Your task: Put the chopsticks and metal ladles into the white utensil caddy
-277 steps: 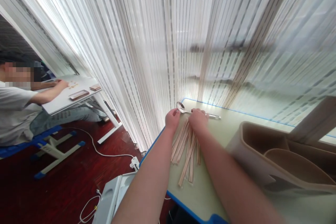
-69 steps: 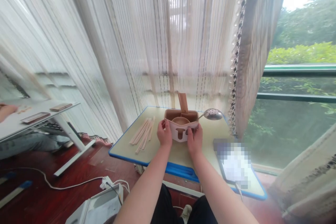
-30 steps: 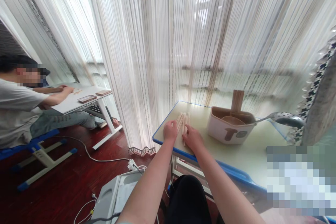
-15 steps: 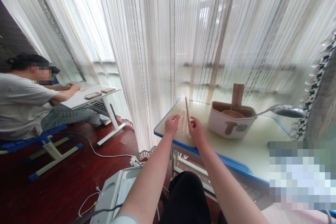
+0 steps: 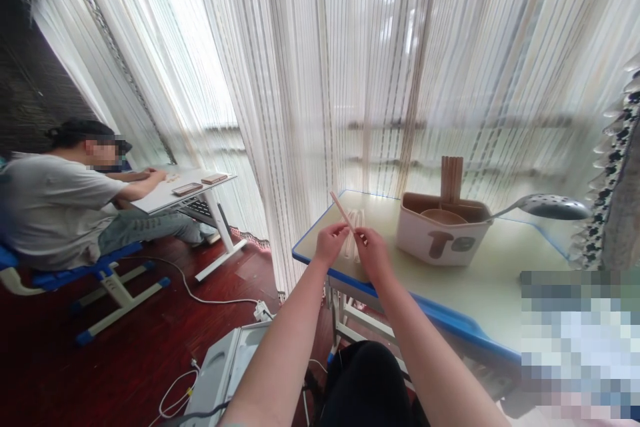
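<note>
Pinched in my right hand (image 5: 371,252) is the lower end of a slender wooden chopstick (image 5: 340,205), which tilts up and to the left; whether it is one or a pair is unclear. My left hand (image 5: 332,243) is closed, its fingertips against the chopstick close to the right fingers. Beneath and behind the hands, several long pale pieces (image 5: 357,219) lie on the table, partly hidden. To the right stands a pink and brown utensil holder (image 5: 434,240). Several wooden chopsticks (image 5: 451,179) stand upright in it, and a metal slotted ladle (image 5: 547,205) leans out over its right side.
The pale tabletop (image 5: 505,300) has a blue edge. At the left a person (image 5: 70,200) sits at a white table (image 5: 165,197) with small pieces and two shallow trays. A white cable (image 5: 200,297) crosses the floor. A grey-white cabinet (image 5: 215,360) stands below my left arm.
The chopstick has swung from nearly upright to a leftward tilt. My left hand has moved slightly right, to the chopstick. The view has shifted a little to the left.
</note>
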Motion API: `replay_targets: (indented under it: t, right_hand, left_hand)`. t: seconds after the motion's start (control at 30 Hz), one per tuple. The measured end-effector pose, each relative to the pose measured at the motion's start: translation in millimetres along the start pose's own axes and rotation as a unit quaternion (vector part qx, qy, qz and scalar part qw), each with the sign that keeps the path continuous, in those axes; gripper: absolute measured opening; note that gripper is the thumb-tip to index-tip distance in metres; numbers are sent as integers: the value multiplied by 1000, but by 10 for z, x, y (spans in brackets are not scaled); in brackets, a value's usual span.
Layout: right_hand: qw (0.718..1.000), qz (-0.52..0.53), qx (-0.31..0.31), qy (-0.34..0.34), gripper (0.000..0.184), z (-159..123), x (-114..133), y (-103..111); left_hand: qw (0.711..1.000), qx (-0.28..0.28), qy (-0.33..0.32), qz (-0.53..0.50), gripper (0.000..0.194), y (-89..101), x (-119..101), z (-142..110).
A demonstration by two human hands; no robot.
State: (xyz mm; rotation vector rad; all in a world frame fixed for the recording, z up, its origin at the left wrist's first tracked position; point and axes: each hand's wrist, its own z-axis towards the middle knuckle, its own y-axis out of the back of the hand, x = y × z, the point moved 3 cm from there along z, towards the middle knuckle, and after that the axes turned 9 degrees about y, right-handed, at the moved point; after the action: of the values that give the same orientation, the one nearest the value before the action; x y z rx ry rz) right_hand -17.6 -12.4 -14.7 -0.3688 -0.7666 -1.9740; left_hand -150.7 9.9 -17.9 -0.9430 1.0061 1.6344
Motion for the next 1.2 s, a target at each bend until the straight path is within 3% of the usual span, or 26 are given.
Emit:
replay_targets:
  t: [0.1, 0.3, 0.57, 0.8, 1.03, 1.2]
  right_hand:
    - [999, 28, -4, -23, 26, 0, -20, -7]
    - [998, 38, 8, -52, 21, -2, -46, -6]
    - [999, -5, 24, -37, 25, 6, -60, -32]
    - [997, -23, 30, -67, 23, -3, -109, -35]
    - [998, -5, -43, -41, 24, -24, -35, 140]
    - [989, -13, -140, -51, 25, -64, 82, 629]
  left_hand:
    - [999, 30, 4, -31, 28, -20, -4, 13]
    - [995, 29, 28, -91, 24, -7, -1, 15]
    - [999, 21, -9, -35, 25, 17, -9, 5]
    - [999, 8, -36, 20, 23, -23, 4, 24]
    - [994, -50, -82, 58, 19, -236, -325, -81]
    - [993, 9, -116, 18, 20, -543, -780, -127]
